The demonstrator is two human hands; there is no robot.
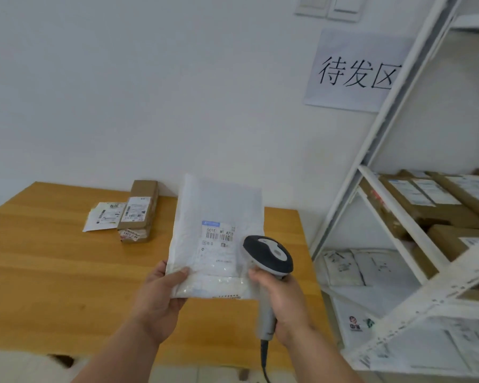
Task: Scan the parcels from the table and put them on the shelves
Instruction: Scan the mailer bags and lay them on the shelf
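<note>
A white paper sign [356,70] with big black letters hangs on the wall [150,78], upper right of the frame

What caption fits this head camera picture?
Left hand holds a white parcel while right hand aims the scanner.

1. A small parcel depot or mailroom is showing here: a white metal rack [393,150] is standing at 3 o'clock, carrying brown boxes [426,200] on an upper shelf and white mailers [343,266] lower down.
2. A paper sign [357,70] with large Chinese characters is hanging on the plain wall at 1 o'clock.
3. A wooden table [53,258] is holding labelled parcels [136,211] at 10 o'clock.
4. A hand [281,297] is gripping a barcode scanner [268,258] beside a labelled mailer [219,217].
</note>
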